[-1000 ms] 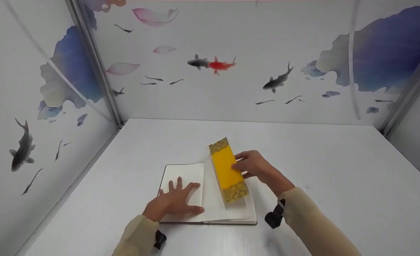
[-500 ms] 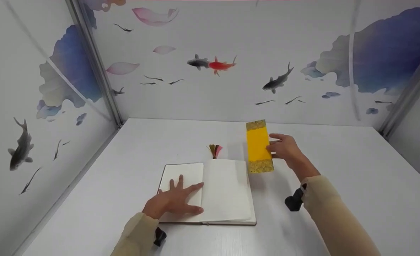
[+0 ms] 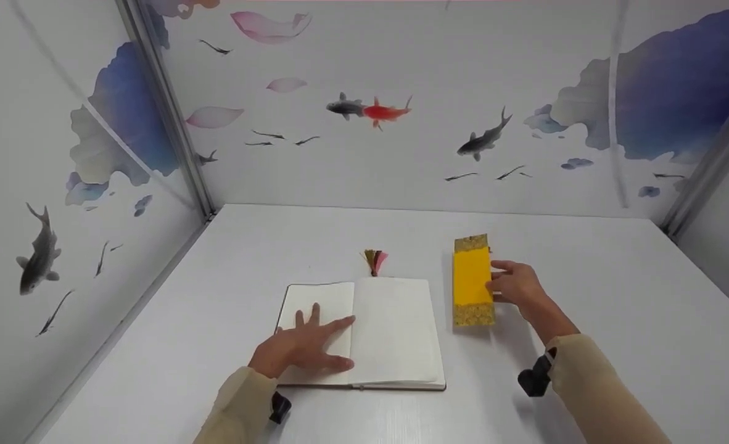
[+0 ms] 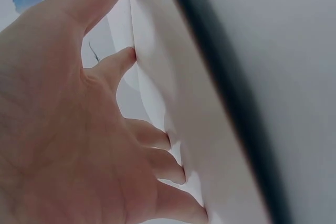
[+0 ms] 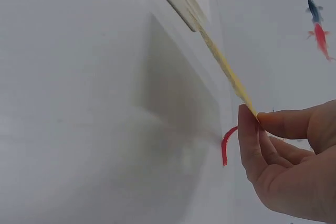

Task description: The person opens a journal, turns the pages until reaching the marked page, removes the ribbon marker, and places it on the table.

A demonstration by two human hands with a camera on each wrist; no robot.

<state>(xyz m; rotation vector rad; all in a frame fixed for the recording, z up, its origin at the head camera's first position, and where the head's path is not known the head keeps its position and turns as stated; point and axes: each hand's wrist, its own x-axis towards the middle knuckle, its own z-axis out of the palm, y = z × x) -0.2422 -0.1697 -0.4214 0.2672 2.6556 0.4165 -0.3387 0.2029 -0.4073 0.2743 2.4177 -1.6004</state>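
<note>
An open notebook [image 3: 395, 333] with blank white pages lies on the table. My left hand [image 3: 306, 348] rests on its left page, fingers spread; the left wrist view shows the fingertips [image 4: 128, 53] on the paper. Right of the notebook, my right hand [image 3: 518, 285] pinches the right long edge of a yellow bookmark [image 3: 472, 277] with speckled gold ends. In the right wrist view the bookmark [image 5: 226, 69] is edge-on, between thumb and fingers, held over the table with its shadow below. A short red cord [image 5: 226, 145] hangs near its far end.
A multicoloured tassel [image 3: 374, 261] sticks out past the notebook's top edge onto the white table [image 3: 290, 243]. White panels printed with fish stand behind and at both sides. Dark wrist cameras [image 3: 534, 377] sit under the sleeves.
My right hand has carried the bookmark from over the notebook's right page out to the right, first away from me, then back nearer. The right page and tassel are uncovered. The left hand stays put.
</note>
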